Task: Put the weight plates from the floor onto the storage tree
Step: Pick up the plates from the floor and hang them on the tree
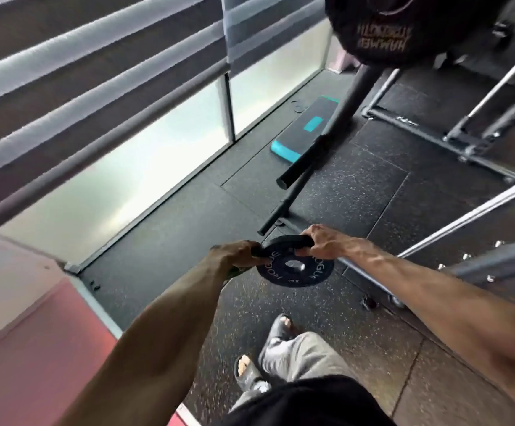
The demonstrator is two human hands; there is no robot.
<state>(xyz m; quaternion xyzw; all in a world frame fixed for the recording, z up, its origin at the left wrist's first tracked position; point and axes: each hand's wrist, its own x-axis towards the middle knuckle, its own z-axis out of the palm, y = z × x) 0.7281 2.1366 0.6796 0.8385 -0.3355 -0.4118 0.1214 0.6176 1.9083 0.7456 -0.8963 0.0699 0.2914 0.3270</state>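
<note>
I hold the weight plate (pixel 291 272) just above the floor (pixel 188 241). My left grip (pixel 237 252) curls round its rim at ten o'clock, my right grip (pixel 327 244) at one. It looks small, rigid and dense, so the rim seems the surest hold.

A small black plate (pixel 291 262) with white lettering and a centre hole is held roughly flat above the speckled rubber floor (pixel 164 247). The left hand (pixel 237 252) grips its left rim and the right hand (pixel 324 244) curls over its far rim. Beyond the plate a black bar (pixel 299 167) slants across the floor, and past that lies a teal-edged step (pixel 305 127). Right of the plate runs a grey steel rack (pixel 434 130). Left of the plate is a frosted window (pixel 127 167) under striped blinds (pixel 81 56). Nearer than the plate are two feet in black sandals (pixel 282 327) and grey trousers (pixel 305 355). Far beyond the plate, at the top, hangs a large black disc (pixel 382 26).
</note>
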